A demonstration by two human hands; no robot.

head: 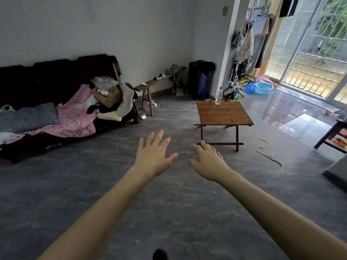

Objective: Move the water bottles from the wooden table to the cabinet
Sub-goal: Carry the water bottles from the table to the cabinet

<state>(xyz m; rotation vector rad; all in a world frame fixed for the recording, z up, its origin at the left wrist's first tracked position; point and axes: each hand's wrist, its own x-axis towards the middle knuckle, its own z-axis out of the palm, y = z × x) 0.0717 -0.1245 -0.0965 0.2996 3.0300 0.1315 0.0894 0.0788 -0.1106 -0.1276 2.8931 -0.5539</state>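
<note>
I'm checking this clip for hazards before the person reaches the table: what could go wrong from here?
The water bottle stands upright at the far edge of the wooden table; a clumsy grab might knock it off. A loose cord lies on the floor right of the table and could trip the person. Both hands are open, holding nothing.

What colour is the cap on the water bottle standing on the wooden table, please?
Red, on the clear water bottle, seen in the head view.

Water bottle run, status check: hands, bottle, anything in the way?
Left hand and right hand open, empty, held out over the floor. One water bottle upright at far edge of wooden table. Path to the table bare floor.
</note>
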